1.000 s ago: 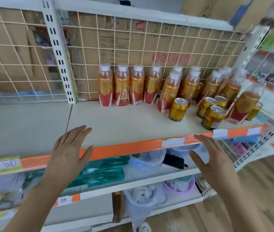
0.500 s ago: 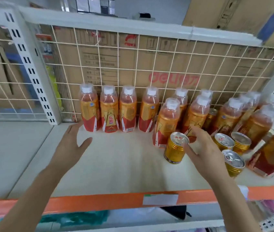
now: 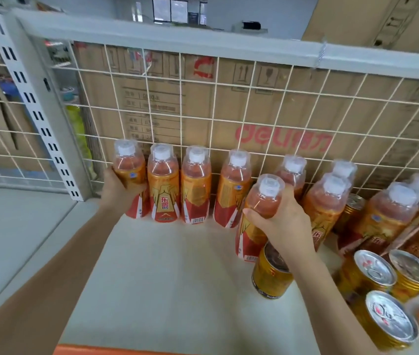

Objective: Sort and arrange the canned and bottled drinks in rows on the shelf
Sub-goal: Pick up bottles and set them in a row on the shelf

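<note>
Orange drink bottles with clear caps stand in a row along the wire back of the shelf [image 3: 167, 265]. My left hand [image 3: 117, 192] grips the leftmost bottle [image 3: 129, 170] of that row. My right hand [image 3: 283, 224] grips the shoulder of a bottle [image 3: 263, 198] standing in front of the row. A gold can [image 3: 271, 279] stands just below that bottle, partly under my right wrist. More bottles [image 3: 327, 201] crowd the right side. Three gold cans [image 3: 374, 270] cluster at the front right.
A white wire grid [image 3: 203, 103] backs the shelf, with cardboard boxes behind it. A slotted white upright [image 3: 39, 119] stands at the left. An orange strip [image 3: 116, 351] edges the shelf front. The neighbouring shelf bay [image 3: 11, 221] lies to the left.
Both hands have reached forward from open and taken hold of bottles: the left on the leftmost bottle, the right on the front bottle. The camera has moved closer to the shelf.
</note>
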The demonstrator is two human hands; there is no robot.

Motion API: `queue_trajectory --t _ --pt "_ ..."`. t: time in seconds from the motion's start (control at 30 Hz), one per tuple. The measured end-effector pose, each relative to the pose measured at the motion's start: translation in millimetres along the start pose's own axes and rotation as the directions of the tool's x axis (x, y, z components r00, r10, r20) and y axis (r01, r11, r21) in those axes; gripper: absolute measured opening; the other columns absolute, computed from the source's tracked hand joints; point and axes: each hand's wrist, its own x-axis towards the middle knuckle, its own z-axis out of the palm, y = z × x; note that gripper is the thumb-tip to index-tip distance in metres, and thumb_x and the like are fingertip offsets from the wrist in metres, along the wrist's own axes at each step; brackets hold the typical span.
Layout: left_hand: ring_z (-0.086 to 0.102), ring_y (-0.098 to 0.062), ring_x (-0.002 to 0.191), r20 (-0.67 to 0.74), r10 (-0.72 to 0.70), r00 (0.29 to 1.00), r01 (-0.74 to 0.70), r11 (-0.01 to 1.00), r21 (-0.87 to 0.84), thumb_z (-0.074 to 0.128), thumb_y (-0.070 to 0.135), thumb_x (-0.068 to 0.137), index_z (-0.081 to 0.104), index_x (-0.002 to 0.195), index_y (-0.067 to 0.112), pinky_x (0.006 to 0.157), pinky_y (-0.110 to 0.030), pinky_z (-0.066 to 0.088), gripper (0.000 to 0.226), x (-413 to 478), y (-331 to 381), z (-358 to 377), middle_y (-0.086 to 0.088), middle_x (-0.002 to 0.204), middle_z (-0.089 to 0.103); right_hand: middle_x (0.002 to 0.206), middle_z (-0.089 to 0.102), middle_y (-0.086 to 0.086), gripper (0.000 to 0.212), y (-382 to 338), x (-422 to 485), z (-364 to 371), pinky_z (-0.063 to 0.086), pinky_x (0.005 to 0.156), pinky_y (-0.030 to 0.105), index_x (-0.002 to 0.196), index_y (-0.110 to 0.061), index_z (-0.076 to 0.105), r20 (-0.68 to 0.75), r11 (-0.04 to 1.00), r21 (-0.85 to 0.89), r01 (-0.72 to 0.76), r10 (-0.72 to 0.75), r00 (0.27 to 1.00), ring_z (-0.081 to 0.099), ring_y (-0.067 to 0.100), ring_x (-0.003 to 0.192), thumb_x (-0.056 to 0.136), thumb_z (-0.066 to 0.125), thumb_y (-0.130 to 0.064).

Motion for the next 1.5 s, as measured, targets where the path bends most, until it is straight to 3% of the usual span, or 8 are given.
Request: queue_trajectory --t 0.27,0.53,0.67,0.9,1.07,1.23,1.4,1.5 --pt "0.054 -0.026 0.111 -0.072 0.098 0.993 -0.094 0.994 0.047 0.078 0.016 0.073 0.039 0.129 0.008 0.084 -0.036 0.043 0.069 -10.1 -20.2 -1.4 -0.009 0.124 0.055 0.129 0.055 -0.003 0.082 -3.7 7.4 1.2 0.051 0.093 0.039 0.135 -0.022 0.030 0.143 0.995 0.099 0.023 -0.037 0.989 0.057 0.019 0.115 0.070 0.073 -0.049" --pt "0.054 -0.028 0.114 -0.081 0.054 0.995 -0.050 0.997 0.052 0.078 0.015 0.073 0.039 0.130 0.014 0.091 -0.050 0.049 0.069 -37.9 -48.5 -52.3 -0.008 0.124 0.055 0.126 0.057 -0.006 0.078 -48.8 -1.6 30.3 0.046 0.094 0.032 0.132 -0.027 0.032 0.280 0.969 0.226 0.096 -0.159 0.947 0.056 0.016 0.115 0.069 0.075 -0.045" --pt "0.055 -0.027 0.108 -0.096 0.032 0.995 -0.028 0.999 0.038 0.078 0.012 0.073 0.041 0.123 0.013 0.086 -0.046 0.051 0.063 -57.6 -65.0 -85.3 -0.006 0.118 0.056 0.134 0.051 -0.008 0.080 -77.6 -13.7 51.2 0.045 0.100 0.040 0.135 -0.030 0.030 0.324 0.953 0.277 0.120 -0.211 0.922 0.051 0.015 0.121 0.070 0.074 -0.046" --pt "0.057 -0.019 0.089 -0.178 0.045 0.983 -0.040 0.999 0.034 0.079 0.009 0.071 0.041 0.111 0.019 0.067 -0.025 0.046 0.056 -72.4 -98.6 -157.7 0.001 0.102 0.057 0.134 0.052 -0.007 0.081 -147.0 -34.5 99.8 0.045 0.097 0.035 0.135 -0.029 0.033 0.357 0.918 0.346 0.191 -0.318 0.878 0.052 0.016 0.121 0.068 0.074 -0.049" --pt "0.059 -0.001 0.082 -0.174 0.048 0.984 -0.040 0.998 0.048 0.081 0.008 0.068 0.044 0.110 0.019 0.067 -0.019 0.045 0.057 -64.6 -128.2 -217.7 0.009 0.097 0.060 0.127 0.056 -0.003 0.081 -211.7 -51.9 140.8 0.049 0.090 0.034 0.134 -0.025 0.036 0.388 0.902 0.376 0.212 -0.361 0.848 0.056 0.018 0.113 0.068 0.075 -0.046" --pt "0.063 -0.008 0.089 -0.210 0.017 0.978 -0.003 0.998 0.067 0.084 0.028 0.061 0.048 0.113 0.020 0.078 -0.039 0.055 0.064 -48.8 -158.1 -280.2 0.006 0.101 0.065 0.122 0.057 -0.006 0.076 -274.7 -66.5 182.3 0.047 0.087 0.030 0.130 -0.028 0.038 0.403 0.878 0.411 0.244 -0.415 0.815 0.056 0.015 0.109 0.067 0.076 -0.047" --pt "0.061 0.000 0.091 -0.297 0.058 0.953 -0.033 0.995 0.090 0.084 0.021 0.065 0.043 0.112 0.040 0.078 -0.032 0.052 0.065 -32.6 -189.5 -344.0 0.019 0.103 0.062 0.116 0.062 -0.005 0.081 -339.4 -79.7 229.0 0.051 0.087 0.043 0.126 -0.030 0.039 0.399 0.851 0.439 0.289 -0.473 0.786 0.060 0.019 0.104 0.059 0.069 -0.066" --pt "0.060 -0.005 0.100 -0.319 0.057 0.946 -0.041 0.998 0.055 0.082 0.021 0.068 0.040 0.122 0.038 0.082 -0.031 0.052 0.071 -22.2 -204.2 -373.8 0.014 0.111 0.061 0.117 0.061 -0.002 0.076 -375.1 -85.3 257.0 0.051 0.088 0.040 0.127 -0.027 0.040 0.409 0.845 0.437 0.309 -0.492 0.769 0.060 0.019 0.105 0.066 0.072 -0.058"
